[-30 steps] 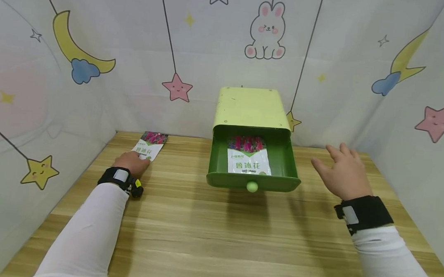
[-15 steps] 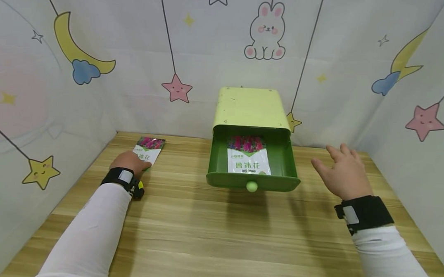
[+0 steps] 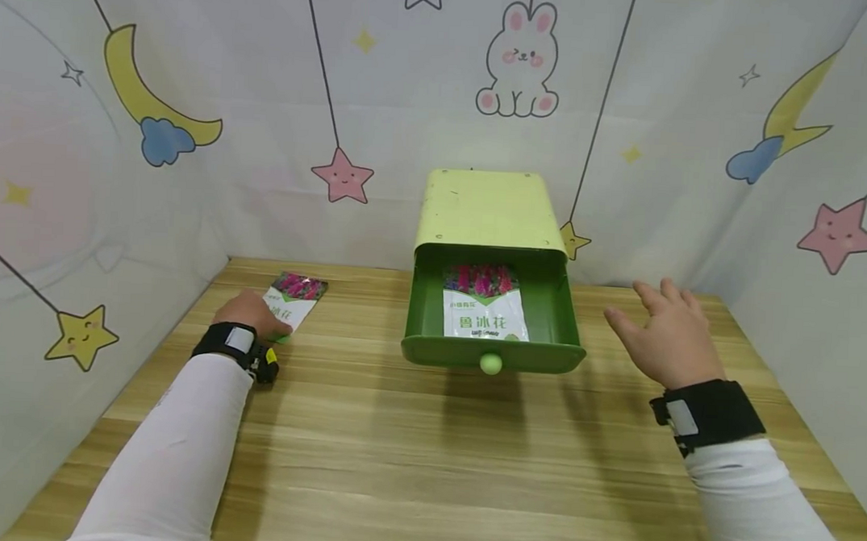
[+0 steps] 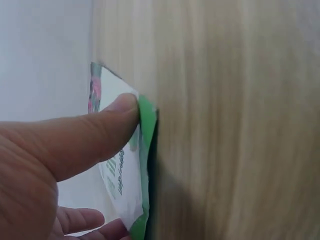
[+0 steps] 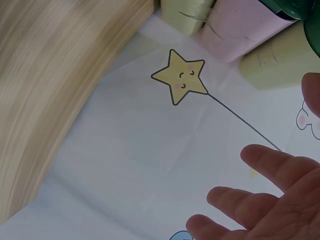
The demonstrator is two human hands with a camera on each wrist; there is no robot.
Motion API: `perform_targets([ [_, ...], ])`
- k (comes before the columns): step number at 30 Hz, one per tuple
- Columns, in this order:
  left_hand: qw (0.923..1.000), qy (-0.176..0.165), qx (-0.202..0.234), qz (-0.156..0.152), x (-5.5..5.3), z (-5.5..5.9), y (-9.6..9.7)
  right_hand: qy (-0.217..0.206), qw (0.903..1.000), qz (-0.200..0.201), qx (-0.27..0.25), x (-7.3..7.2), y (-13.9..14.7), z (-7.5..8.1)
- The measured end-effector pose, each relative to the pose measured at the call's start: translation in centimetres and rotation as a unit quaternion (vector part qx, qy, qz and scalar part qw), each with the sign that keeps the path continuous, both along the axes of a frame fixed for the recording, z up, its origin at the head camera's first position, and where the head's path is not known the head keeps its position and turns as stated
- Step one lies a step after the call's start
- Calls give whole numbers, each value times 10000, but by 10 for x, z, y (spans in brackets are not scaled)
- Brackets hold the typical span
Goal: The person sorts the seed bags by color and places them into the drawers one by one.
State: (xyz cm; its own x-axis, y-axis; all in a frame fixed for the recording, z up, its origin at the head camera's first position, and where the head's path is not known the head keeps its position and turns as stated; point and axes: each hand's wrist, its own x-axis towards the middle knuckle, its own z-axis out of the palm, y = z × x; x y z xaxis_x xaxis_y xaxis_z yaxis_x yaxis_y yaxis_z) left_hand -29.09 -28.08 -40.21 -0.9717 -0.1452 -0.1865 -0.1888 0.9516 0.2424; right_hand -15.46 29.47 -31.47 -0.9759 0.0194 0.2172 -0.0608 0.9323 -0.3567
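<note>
My left hand (image 3: 246, 312) grips a seed packet (image 3: 294, 294) at the left of the wooden table, near its back edge. In the left wrist view the thumb (image 4: 117, 107) presses on the white face of that packet (image 4: 122, 187), fingers are at its lower edge, and the packet bows between them. A green drawer (image 3: 551, 320) is pulled out of a pale yellow cabinet (image 3: 490, 212). Inside lies a second seed packet (image 3: 484, 305) with pink flowers printed on top. To the drawer's right my right hand (image 3: 670, 337) hovers with fingers spread, holding nothing.
White cloth walls (image 3: 269, 45) printed with stars, moons and a rabbit enclose the back and sides of the table (image 3: 410, 471). The drawer's round knob (image 3: 491, 364) juts toward me. The right wrist view shows a pink cabinet section (image 5: 240, 30) between yellow ones.
The left-hand packet has shifted slightly toward me and turned a little, with the hand over its near part. My right hand and the drawer have stayed put.
</note>
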Motion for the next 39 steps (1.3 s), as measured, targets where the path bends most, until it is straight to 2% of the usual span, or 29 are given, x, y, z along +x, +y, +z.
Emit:
perform_targets([
  [3,9994,-123,-267,-205,-2,-2,-4,-27,10000,31,-19,0,0,0],
  [7,9985,-336,-288,-316,-4,-5,-8,-48,10000,79,-33,0,-1,1],
  [10,9990,-420,29,-173,-4,-5,-9,-55,9999,104,-33,0,-1,2],
  [12,9992,-383,83,-107,-3,-6,-9,-52,9999,117,-36,-1,-2,2],
  [19,9995,-125,-246,148,-1,-6,-1,-8,9999,135,-60,-1,-2,1],
  [23,9996,-106,-86,265,2,0,3,23,9999,143,-66,0,-2,2],
  [26,9995,135,133,246,8,6,2,50,9998,162,-71,1,-3,3],
  [30,9955,651,623,283,16,12,-3,133,9997,144,-177,1,-5,4],
  [35,9860,1133,1111,516,22,18,-2,341,9985,103,-409,2,-8,8],
  [39,9732,1527,1586,664,29,31,6,572,9957,145,-710,5,-13,14],
])
